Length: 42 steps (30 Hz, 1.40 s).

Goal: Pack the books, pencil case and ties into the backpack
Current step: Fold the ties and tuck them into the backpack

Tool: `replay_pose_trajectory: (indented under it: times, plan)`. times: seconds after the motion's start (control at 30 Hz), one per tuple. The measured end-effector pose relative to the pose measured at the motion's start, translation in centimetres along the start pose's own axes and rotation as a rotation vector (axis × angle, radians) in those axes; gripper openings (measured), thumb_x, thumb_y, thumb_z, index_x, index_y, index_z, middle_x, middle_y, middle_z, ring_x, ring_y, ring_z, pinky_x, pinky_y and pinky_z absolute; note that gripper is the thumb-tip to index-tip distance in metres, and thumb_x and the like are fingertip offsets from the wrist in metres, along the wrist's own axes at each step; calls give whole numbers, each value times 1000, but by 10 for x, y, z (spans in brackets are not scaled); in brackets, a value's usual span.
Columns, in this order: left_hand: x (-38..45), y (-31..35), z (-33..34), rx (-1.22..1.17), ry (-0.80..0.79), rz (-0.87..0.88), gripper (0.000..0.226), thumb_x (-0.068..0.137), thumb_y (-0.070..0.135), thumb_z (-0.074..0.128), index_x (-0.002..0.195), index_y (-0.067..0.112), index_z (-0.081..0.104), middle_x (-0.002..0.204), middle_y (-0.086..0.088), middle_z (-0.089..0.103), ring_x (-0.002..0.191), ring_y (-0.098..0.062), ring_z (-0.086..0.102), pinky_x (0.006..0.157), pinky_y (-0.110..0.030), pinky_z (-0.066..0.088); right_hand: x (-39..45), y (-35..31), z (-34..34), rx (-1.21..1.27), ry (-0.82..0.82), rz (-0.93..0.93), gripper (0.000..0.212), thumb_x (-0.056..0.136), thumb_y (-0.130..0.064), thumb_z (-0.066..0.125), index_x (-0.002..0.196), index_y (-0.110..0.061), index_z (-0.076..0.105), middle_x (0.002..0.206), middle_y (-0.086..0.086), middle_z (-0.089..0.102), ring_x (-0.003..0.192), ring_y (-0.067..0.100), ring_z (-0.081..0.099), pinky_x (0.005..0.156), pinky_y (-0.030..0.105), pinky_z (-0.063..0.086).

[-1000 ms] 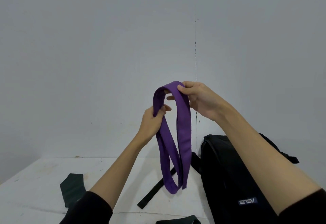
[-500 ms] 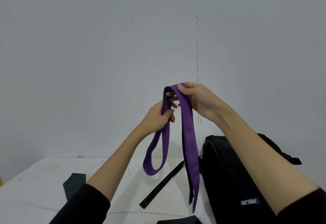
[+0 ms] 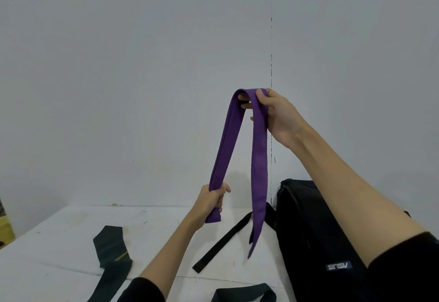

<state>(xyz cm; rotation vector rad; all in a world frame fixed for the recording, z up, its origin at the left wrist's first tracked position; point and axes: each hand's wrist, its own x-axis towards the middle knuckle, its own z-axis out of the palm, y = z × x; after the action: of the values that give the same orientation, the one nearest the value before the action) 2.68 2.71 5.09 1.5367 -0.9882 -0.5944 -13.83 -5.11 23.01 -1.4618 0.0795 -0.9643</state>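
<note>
At centre frame the right hand (image 3: 278, 114) pinches the fold of the purple tie (image 3: 259, 171), while the left hand (image 3: 211, 200) below grips one hanging end in a fist. The black backpack (image 3: 316, 242) lies on the white desk (image 3: 59, 249) at lower right, with a dark green tie (image 3: 111, 247) at lower left.

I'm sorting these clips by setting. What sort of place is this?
Probably a bare staging corner set up for recording, not a lived-in room: a plain grey wall, a scuffed white tabletop, and only a black fabric backpack and ties laid out.
</note>
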Motion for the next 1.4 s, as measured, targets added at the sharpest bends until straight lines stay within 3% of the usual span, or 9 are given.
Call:
replay_pose_trajectory:
  times: [0.2,0.43,0.63,0.77,0.97,1.1,1.2,1.3,1.4]
  plan:
    - [-1,-8,11,144,94,65,38,96,39,49,71,13,60,53,1,41,46,-11,40,51,-22,43,2,-2,4,-18,7,17,15,99,-19,45,94,-16,59,103,0,70,86,12,64,60,16,50]
    - [-3,36,16,84,60,321,9,96,22,52,101,17,57,82,-4,71,76,-13,68,74,-23,55,3,-6,1,-27,-47,49,16,99,-18,45,97,-13,59,100,1,70,84,17,66,63,21,52]
    - [-3,77,16,117,93,406,14,98,19,48,99,16,62,86,2,69,68,0,65,63,-13,49,4,-15,7,86,-60,20,14,100,-13,43,102,-6,54,90,9,69,72,23,65,66,31,57]
    - [-11,69,23,-57,-40,283,11,96,18,53,102,19,62,97,0,72,85,-9,68,72,-24,56,7,-25,14,48,-102,7,20,99,-5,39,113,1,51,97,13,68,80,26,67,77,37,55]
    - [-13,71,26,-192,-139,131,23,97,12,48,119,10,56,101,-5,73,97,-24,68,84,-34,56,7,-26,17,-189,-153,107,24,98,-2,41,120,-9,48,101,14,71,80,36,69,72,40,57]
    - [-14,74,19,-118,-128,104,30,96,10,50,125,16,52,104,1,67,89,-13,65,73,-21,54,9,-21,18,-281,-123,169,19,96,1,44,112,4,54,97,18,71,79,34,70,83,44,56]
    - [-15,85,17,-157,103,224,30,93,16,57,121,22,49,111,0,62,96,-13,62,73,-17,50,14,-18,20,-281,3,186,17,89,1,56,100,-11,51,97,32,62,77,32,61,72,35,54]
    - [-22,106,18,-224,372,375,16,97,27,48,101,16,57,100,-4,63,89,-16,60,74,-24,49,20,-16,19,-266,55,169,22,86,1,60,99,-14,50,92,16,50,81,26,51,62,28,50]
    - [-28,127,18,-248,119,328,42,100,40,34,106,11,63,99,-6,68,86,-15,64,77,-29,53,20,-16,19,-185,52,163,17,87,5,56,100,-6,53,94,22,60,77,29,62,72,34,55]
